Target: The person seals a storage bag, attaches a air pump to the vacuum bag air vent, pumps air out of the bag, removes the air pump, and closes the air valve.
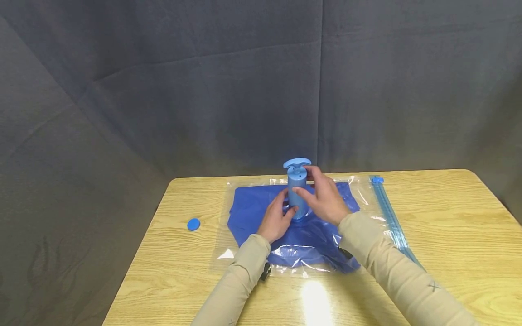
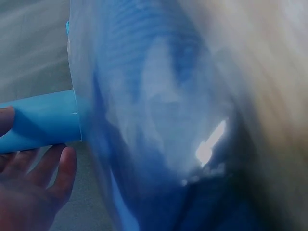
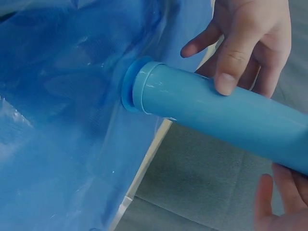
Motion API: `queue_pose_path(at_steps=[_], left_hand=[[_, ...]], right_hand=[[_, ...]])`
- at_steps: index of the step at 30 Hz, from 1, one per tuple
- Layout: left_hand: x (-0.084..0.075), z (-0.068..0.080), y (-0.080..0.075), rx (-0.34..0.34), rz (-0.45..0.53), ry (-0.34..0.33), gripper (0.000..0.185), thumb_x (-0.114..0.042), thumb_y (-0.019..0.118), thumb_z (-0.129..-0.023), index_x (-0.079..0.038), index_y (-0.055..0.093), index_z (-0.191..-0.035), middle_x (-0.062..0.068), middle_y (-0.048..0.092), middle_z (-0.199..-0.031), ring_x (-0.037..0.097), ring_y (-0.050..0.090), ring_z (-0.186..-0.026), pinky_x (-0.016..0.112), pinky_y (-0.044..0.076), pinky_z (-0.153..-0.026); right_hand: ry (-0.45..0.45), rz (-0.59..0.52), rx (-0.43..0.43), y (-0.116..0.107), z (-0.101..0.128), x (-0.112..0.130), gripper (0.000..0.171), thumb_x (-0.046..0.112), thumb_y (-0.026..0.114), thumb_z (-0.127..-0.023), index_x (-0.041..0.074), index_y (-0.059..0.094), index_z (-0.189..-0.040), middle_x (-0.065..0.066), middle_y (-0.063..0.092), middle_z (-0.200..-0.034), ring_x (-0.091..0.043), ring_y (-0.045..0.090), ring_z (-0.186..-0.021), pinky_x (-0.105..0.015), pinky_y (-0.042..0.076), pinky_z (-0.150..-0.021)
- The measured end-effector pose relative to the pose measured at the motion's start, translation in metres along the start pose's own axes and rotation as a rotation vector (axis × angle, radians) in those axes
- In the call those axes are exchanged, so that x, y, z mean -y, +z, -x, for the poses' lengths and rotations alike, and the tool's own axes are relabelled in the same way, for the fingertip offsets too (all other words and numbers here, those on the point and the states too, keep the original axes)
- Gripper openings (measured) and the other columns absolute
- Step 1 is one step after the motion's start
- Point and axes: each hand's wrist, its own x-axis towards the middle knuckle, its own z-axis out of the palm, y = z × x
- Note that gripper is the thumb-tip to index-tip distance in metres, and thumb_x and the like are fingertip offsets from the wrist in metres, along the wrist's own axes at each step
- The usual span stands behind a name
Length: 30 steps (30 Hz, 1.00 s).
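From my feed, I see the left hand curled loosely round the blue pump's lower barrel and the right hand gripping higher, presumably keeping it steady and upright on the clear bag.

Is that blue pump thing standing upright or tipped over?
Upright: in the head view, the blue pump has its base on the clear bag and its handle on top.
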Motion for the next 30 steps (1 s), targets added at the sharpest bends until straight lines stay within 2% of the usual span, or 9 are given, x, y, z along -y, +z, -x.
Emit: queue_pose_path(at_steps=[6, 13, 15, 21, 30], left_hand=[[0.0011, 0.0005, -0.0002, -0.004, 0.003, -0.011, 0.051, -0.015, 0.060, -0.095, -0.008, 0.041, -0.142, 0.014, 0.054, -0.137, 0.028, 0.060, -0.120, 0.036, 0.053, -0.095], [0.0006, 0.0011, -0.0010, 0.002, -0.007, -0.011, 0.051, -0.015, 0.060, -0.095, -0.009, 0.040, -0.142, 0.014, 0.054, -0.137, 0.029, 0.059, -0.121, 0.036, 0.052, -0.098], [0.0010, 0.0012, -0.0007, 0.000, -0.005, -0.012, 0.051, -0.014, 0.060, -0.095, -0.008, 0.040, -0.142, 0.014, 0.054, -0.137, 0.029, 0.059, -0.121, 0.036, 0.052, -0.098], [0.0016, 0.0002, 0.0003, -0.011, -0.003, -0.007, 0.051, -0.014, 0.061, -0.094, -0.007, 0.041, -0.140, 0.015, 0.055, -0.135, 0.030, 0.060, -0.119, 0.036, 0.051, -0.098], [-0.0009, 0.0000, 0.0015, -0.032, -0.023, -0.004, 0.057, -0.027, 0.064, -0.093, -0.012, 0.039, -0.142, 0.011, 0.054, -0.139, 0.030, 0.059, -0.121, 0.040, 0.048, -0.102]], right_hand=[[0.011, 0.043, -0.009, 0.0001, -0.0004, 0.0043, 0.053, 0.015, 0.071, -0.088, -0.002, 0.044, -0.131, -0.023, 0.063, -0.120, -0.035, 0.061, -0.113, -0.048, 0.053, -0.092], [0.010, 0.121, -0.045, -0.0005, 0.0000, 0.0084, 0.054, 0.019, 0.074, -0.085, -0.001, 0.047, -0.128, -0.021, 0.067, -0.111, -0.032, 0.064, -0.092, -0.041, 0.051, -0.077], [0.015, 0.125, -0.043, -0.0004, 0.0001, 0.0084, 0.054, 0.020, 0.074, -0.086, -0.001, 0.047, -0.128, -0.021, 0.067, -0.111, -0.032, 0.064, -0.090, -0.041, 0.050, -0.076], [0.015, 0.095, -0.038, -0.0006, 0.0011, 0.0061, 0.056, 0.018, 0.074, -0.085, -0.002, 0.046, -0.129, -0.023, 0.066, -0.114, -0.034, 0.064, -0.106, -0.046, 0.054, -0.086], [0.014, 0.053, -0.019, -0.0005, 0.0033, 0.0040, 0.057, 0.017, 0.073, -0.086, -0.003, 0.045, -0.130, -0.024, 0.064, -0.118, -0.037, 0.062, -0.111, -0.048, 0.052, -0.094]])
